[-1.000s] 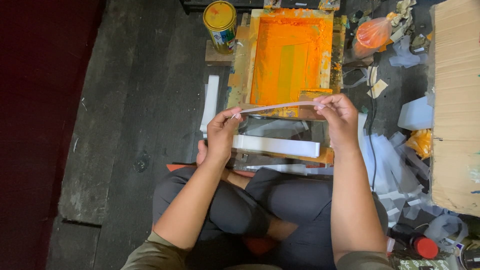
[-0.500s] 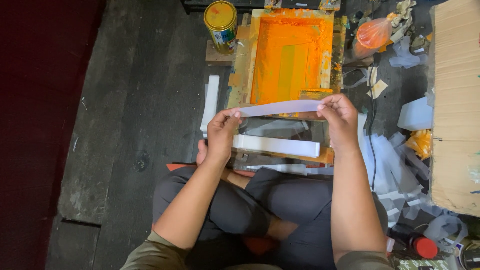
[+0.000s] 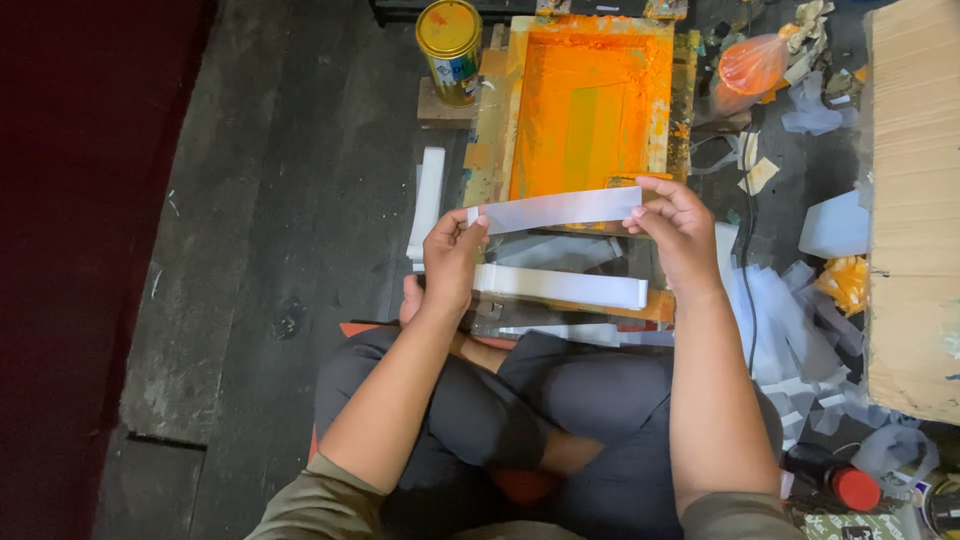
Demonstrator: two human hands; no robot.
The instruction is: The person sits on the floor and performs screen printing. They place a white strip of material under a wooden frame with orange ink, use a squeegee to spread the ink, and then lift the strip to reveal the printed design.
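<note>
On my left the dark plank floor [image 3: 260, 200] lies bare, open room beside the left hand [image 3: 450, 262]. Its grip pinches the left end of a pale translucent strip [image 3: 555, 210], held flat and level above the near edge of the orange-stained printing frame [image 3: 590, 100]. The right hand [image 3: 680, 235] clamps the other end with its fingertips. Earlier the strip showed edge-on, a thin line; now its broad face turns up (frosted, unprinted). Right of that, scraps [image 3: 790, 310] and a cardboard box [image 3: 915, 200] crowd in.
</note>
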